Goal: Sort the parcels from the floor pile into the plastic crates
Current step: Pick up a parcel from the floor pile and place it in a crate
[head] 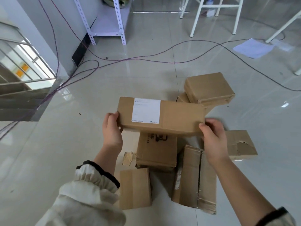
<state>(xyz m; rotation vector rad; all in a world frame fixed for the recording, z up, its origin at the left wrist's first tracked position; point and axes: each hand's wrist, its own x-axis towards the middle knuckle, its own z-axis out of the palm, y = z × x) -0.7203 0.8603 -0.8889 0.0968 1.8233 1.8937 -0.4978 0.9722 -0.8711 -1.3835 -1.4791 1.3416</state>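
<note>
Above the floor pile (171, 160), both hands' fingers (112, 118) grip the long parcel (162, 117) lying left-to-right, label up.

held parcel (161, 117) above floor pile (156, 150)

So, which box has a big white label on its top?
The long box, held between the left hand and the right hand. The other boxes show no such label.

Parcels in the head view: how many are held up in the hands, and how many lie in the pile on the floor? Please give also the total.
Held parcel: 1
Floor parcels: 6 (one mostly hidden under another)
Total: 7
</note>
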